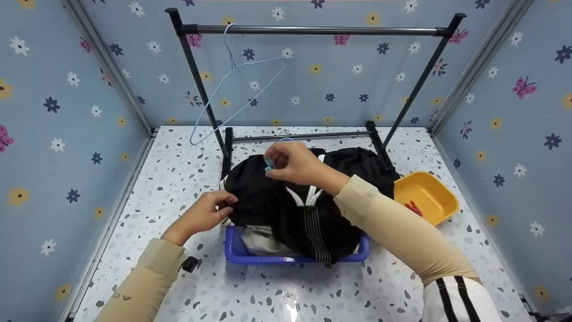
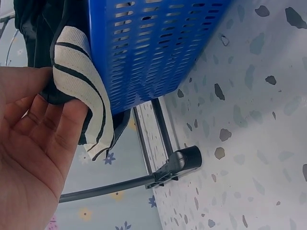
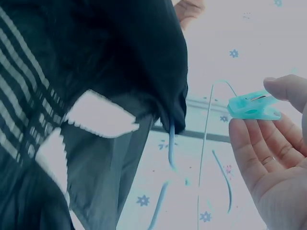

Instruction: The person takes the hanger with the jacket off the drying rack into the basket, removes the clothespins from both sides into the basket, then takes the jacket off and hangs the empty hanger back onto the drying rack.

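Seemingly mid-pegging, the right hand [image 1: 300, 166] pinches a teal clip [image 1: 269, 164] near frame centre while the left hand [image 1: 203, 215], lower left, pinches the central black garment [image 1: 254, 192]; next likely calls for squeezing the clip over fabric.

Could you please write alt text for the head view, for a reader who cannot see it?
A person's right hand pinches a turquoise clothespin over black clothing heaped on a blue basket, while the left hand holds the clothing's edge. Behind stands a dark clothes rack bearing a hanger; a yellow bin with red clothespins sits at right.
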Demonstrator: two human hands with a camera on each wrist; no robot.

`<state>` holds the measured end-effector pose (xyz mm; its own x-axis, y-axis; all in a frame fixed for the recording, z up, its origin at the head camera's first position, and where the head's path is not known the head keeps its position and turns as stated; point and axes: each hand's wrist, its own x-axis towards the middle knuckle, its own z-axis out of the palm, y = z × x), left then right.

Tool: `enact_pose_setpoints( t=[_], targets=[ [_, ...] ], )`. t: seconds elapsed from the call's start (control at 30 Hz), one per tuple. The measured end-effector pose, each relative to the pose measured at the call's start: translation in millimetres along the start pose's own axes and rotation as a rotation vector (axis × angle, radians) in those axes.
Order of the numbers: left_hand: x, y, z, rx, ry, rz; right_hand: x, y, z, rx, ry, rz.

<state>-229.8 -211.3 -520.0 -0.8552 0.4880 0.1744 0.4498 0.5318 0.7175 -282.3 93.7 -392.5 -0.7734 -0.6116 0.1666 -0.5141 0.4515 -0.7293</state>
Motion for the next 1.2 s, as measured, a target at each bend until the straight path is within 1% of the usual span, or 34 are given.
enact_pose_setpoints(
  t=[0.47, 0.77, 0.93, 1.07, 1.2],
  targets=[
    [-1.1, 3.3, -0.8, 0.002, 0.0, -0.016, -27.3, 24.0, -35.9, -0.026, 0.109, 0.001],
    [-1.1, 5.6, -1.1, 0.019, 0.005, -0.014, -41.8, 35.9, -53.5, -0.017, 0.158, 0.055],
    [-2.0, 5.9, -1.7, 0.023, 0.009, 0.002, -47.6, 42.4, -61.7, -0.039, 0.178, 0.057],
    [-2.4, 5.7, -2.0, 0.014, 0.009, 0.007, -52.4, 49.0, -67.8, -0.05, 0.198, 0.076],
    [-2.5, 6.5, -2.7, 0.015, 0.007, 0.001, -59.4, 57.0, -75.0, -0.057, 0.225, 0.094]
  ],
)
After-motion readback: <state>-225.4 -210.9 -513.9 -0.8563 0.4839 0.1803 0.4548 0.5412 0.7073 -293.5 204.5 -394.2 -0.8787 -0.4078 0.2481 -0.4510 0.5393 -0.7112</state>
